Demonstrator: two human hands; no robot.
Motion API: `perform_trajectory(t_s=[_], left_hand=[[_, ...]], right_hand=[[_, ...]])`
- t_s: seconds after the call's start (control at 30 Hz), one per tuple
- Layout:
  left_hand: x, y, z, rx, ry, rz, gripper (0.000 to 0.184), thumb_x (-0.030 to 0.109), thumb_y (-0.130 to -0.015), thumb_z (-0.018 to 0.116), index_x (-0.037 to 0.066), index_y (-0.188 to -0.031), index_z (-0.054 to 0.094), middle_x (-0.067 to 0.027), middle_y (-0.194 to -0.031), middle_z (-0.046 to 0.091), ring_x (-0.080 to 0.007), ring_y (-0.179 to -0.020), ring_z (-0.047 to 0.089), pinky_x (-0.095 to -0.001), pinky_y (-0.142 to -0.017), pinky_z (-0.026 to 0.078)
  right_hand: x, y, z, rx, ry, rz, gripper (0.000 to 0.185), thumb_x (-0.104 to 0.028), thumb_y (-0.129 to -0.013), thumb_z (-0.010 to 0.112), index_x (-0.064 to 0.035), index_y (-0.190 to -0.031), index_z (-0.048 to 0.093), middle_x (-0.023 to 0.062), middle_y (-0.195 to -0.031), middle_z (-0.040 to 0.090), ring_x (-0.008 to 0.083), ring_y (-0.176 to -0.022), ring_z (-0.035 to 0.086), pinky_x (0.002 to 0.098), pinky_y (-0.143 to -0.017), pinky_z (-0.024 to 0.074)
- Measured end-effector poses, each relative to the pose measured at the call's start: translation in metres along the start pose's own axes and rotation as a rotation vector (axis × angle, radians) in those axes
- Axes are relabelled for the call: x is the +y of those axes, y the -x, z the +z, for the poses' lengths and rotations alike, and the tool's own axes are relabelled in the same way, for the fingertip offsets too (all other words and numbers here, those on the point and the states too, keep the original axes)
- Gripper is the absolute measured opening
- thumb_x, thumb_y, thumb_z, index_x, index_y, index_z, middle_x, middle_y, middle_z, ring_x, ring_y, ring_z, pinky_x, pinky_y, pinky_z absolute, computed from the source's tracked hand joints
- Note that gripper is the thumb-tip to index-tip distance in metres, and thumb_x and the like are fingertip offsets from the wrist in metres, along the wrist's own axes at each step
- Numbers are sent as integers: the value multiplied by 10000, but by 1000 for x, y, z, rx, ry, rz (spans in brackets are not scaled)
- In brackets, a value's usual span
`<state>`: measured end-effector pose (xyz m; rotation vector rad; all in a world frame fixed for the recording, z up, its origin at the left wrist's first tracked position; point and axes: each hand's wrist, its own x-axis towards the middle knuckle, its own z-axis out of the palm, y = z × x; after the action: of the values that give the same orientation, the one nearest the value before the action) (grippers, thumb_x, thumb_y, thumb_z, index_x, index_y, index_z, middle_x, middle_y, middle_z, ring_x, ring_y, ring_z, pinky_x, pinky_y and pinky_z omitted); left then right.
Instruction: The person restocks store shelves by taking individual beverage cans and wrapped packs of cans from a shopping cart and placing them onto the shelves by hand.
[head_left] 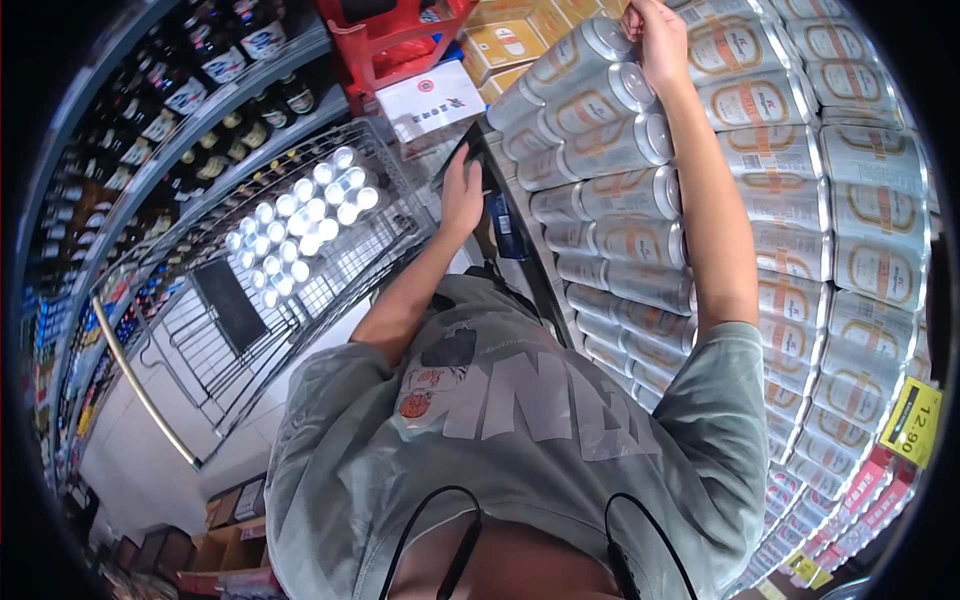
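My right hand [660, 45] reaches to the top of a tall stack of plastic-wrapped beer cans [755, 105]. Its fingers curl against the upper edge of a wrapped pack of cans [590, 65], partly cut off by the frame. My left hand [462, 195] is held low with its fingers stretched out, over a thin dark flat panel [452, 160]. Whether the panel is held or only behind the fingers, I cannot tell. To the left, a wire shopping cart [300, 300] holds a pack of silver-topped cans [300, 225].
Shelves of bottles [190, 90] curve along the left. A red plastic crate [385, 45], a white box [430, 108] and yellow cartons [505, 45] stand at the back. Yellow price tags [912, 420] hang at the right; cardboard boxes [230, 550] lie at the lower left.
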<state>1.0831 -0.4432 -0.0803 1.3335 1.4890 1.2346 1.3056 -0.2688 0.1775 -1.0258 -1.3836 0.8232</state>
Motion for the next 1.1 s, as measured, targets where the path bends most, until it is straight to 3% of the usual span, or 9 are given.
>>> perform_trajectory(t_s=[0.1,0.17,0.27,0.47,0.53,0.73,0.83,1.0,1.1], left_hand=[[-42,79,-63,-27,-122,-124,487,221,-991,478,48,-1433,375,-136,-1309,603,-319,-1227,547,-375,-1043,391],[-47,132,-115,37,-100,-363,481,256,-1002,477,71,-1436,385,-75,-1130,704,-213,-988,650,-312,-904,464],[-78,219,-196,139,-121,-311,417,192,-1034,398,31,-1419,389,-112,-827,726,-186,-945,661,-311,-915,460],[-60,365,-303,479,8,-439,350,71,-1012,293,51,-1342,408,-95,-866,715,-187,-915,654,-338,-894,466],[-62,386,-314,599,25,-465,350,43,-972,304,54,-1298,429,-93,-963,710,-160,-931,629,-330,-853,471],[-85,363,-348,549,-132,-342,338,-24,-899,491,18,-1234,517,-112,-1129,652,-197,-1058,606,-334,-930,468],[-37,324,-396,375,-642,-166,363,55,-824,606,19,-1184,570,-184,-1175,600,-354,-1128,552,-410,-962,450],[-16,279,-512,473,-840,-94,459,84,-791,623,-21,-1224,511,-213,-1261,541,-385,-1201,487,-449,-1045,375],[-42,257,-565,581,-1127,-119,614,129,-785,639,-59,-1328,421,-290,-1422,399,-420,-1332,365,-452,-1122,304]], right_hand=[[-6,3,5,-13,138,-35,383,-249,-936,559,-90,-590,534,7,-514,487,94,-464,425,263,-459,332],[3,-3,3,-40,222,-21,367,-256,-925,557,-71,-608,564,15,-531,521,96,-467,446,263,-455,338],[13,-12,0,-135,371,-114,323,-276,-906,584,-40,-685,603,41,-590,565,136,-529,509,285,-503,394],[9,-9,18,-159,672,-238,427,-451,-924,572,-60,-754,594,116,-598,489,220,-622,512,350,-645,433],[20,-18,16,-242,931,-98,404,-500,-845,588,-113,-932,660,171,-937,662,378,-921,622,448,-787,500],[-24,60,50,67,1334,-547,266,-343,-824,630,-103,-927,684,163,-937,652,337,-910,630,405,-826,494],[-17,101,76,-130,691,-466,188,-213,-852,649,-70,-967,692,118,-912,670,246,-872,644,351,-812,500],[37,292,179,-308,25,243,101,-131,-914,597,-59,-934,667,-23,-837,621,58,-745,537,211,-650,429],[87,419,243,-318,-171,603,135,-159,-913,608,-82,-1018,642,4,-902,646,120,-816,629,257,-680,484]])
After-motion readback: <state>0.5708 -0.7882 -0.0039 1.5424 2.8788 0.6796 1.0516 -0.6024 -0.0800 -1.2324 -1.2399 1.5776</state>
